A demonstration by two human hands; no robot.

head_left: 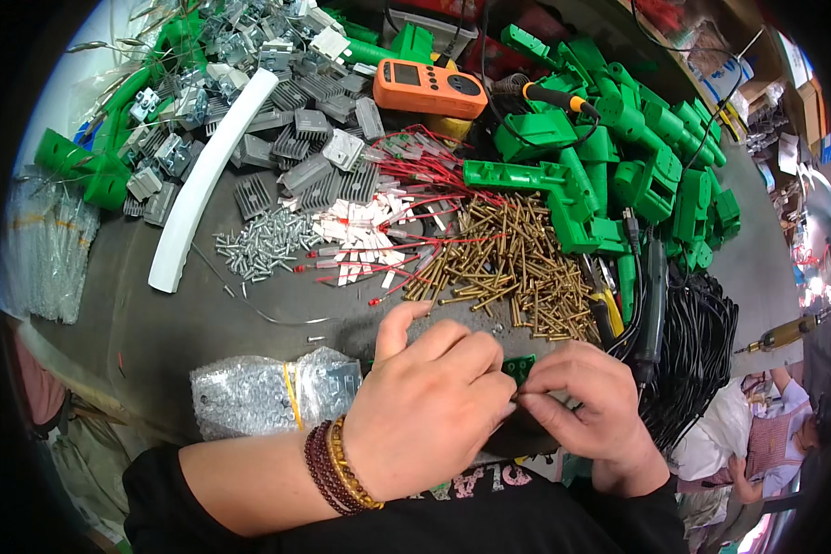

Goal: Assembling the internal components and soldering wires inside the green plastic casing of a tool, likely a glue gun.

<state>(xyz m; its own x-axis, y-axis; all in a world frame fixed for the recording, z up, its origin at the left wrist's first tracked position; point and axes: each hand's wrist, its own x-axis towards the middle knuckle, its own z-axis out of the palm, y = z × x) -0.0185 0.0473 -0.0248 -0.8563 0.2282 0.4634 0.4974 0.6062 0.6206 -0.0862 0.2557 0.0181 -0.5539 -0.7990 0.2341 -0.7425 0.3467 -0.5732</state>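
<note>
In front of my chest, both hands meet over a small flat green piece with round holes (519, 368). My left hand (434, 388) is closed at its edge, with the index finger raised, and its back hides most of what the fingertips hold. The thumb and fingers of my right hand (589, 397) pinch together at the piece's other side. Just beyond the hands lies a heap of long brass-coloured screws (508, 263). Beside my left wrist rests a bubble-wrapped bundle (249, 397) with a yellow band.
Finned grey metal blocks (318, 129), short silver screws (263, 242) and white parts with red wires (364, 231) lie piled up. A white curved strip (212, 180), orange meter (429, 90), green plastic housings (577, 198) and black cables (702, 323) surround them. A person (774, 434) is at right.
</note>
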